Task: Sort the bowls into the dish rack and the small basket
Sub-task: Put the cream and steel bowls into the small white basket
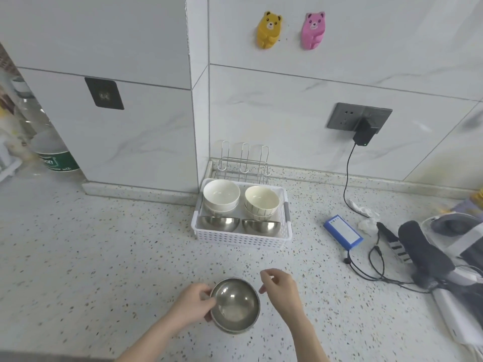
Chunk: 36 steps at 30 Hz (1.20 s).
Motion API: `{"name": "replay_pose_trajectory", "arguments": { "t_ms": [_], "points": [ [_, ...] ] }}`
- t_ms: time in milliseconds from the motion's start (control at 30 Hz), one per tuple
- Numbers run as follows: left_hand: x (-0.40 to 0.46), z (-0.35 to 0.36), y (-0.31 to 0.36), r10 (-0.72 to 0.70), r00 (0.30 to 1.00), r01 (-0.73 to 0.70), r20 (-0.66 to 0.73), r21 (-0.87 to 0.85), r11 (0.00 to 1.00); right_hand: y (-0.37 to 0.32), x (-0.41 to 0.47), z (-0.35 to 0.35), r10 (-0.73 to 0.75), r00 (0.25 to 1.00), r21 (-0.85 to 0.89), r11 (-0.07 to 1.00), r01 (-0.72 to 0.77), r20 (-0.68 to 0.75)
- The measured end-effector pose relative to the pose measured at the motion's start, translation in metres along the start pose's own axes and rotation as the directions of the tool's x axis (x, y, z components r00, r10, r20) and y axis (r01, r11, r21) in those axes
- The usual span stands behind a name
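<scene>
Speckled countertop (104,257): white basket (243,240) sits at the back by the wall corner, wire dish rack (243,163) right behind it, looks empty. Basket holds a white bowl stack (221,195), a cream striped bowl stack (262,201) and two steel bowls (219,222) in front. You've got one steel bowl (235,305) at the front edge: left hand (189,305) grips its rim, right hand (281,287) hangs just beside it, fingers loosely curled, holding nothing. Rack share seems not yet done.
</scene>
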<state>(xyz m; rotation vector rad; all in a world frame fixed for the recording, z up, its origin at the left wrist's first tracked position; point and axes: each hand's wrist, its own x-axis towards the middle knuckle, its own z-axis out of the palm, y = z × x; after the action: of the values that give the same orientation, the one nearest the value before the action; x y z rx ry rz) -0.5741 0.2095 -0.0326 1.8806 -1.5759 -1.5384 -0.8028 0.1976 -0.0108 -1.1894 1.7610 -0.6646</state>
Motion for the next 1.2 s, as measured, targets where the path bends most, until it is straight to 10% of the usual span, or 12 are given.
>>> {"name": "replay_pose_trajectory", "arguments": {
  "t_ms": [333,1200],
  "points": [
    [0.016,-0.082,0.059,-0.069,0.995,0.043,-0.079,-0.288,0.957,-0.064,0.003,-0.01,-0.249,0.962,0.312,0.928,0.205,0.111],
    [0.116,-0.158,0.117,0.061,0.987,-0.083,-0.149,-0.148,0.986,-0.149,0.131,0.023,-0.191,0.978,0.033,0.981,0.189,0.079]
  ]
}}
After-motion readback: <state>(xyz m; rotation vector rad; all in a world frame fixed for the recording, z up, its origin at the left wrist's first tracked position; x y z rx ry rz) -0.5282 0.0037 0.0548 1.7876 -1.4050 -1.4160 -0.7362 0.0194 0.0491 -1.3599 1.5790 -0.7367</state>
